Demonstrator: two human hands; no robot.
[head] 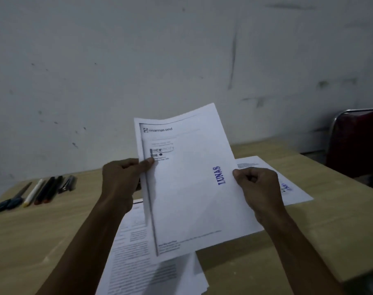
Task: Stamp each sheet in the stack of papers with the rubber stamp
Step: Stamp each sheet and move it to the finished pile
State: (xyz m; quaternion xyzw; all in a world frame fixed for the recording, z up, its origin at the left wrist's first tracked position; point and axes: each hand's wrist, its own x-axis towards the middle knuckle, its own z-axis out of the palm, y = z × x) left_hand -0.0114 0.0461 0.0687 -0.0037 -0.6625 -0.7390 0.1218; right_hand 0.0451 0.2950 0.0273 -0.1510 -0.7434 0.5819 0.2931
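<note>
Nearest, loose stack of printed white sheets (151,271) on tabletop (42,231); above it, thin, limp, light white stamped sheet (187,188) pinched at opposite side edges by left hand (121,177) and right hand (260,188), best held there; beyond, another stamped sheet (292,188).

The sheet (187,188) I hold up reads "sinarmas land" beside a small logo at its top left, with a blue stamp "LUNAS" running sideways near its right edge. The sheet on the table (287,184) bears a blurred blue stamp.
</note>
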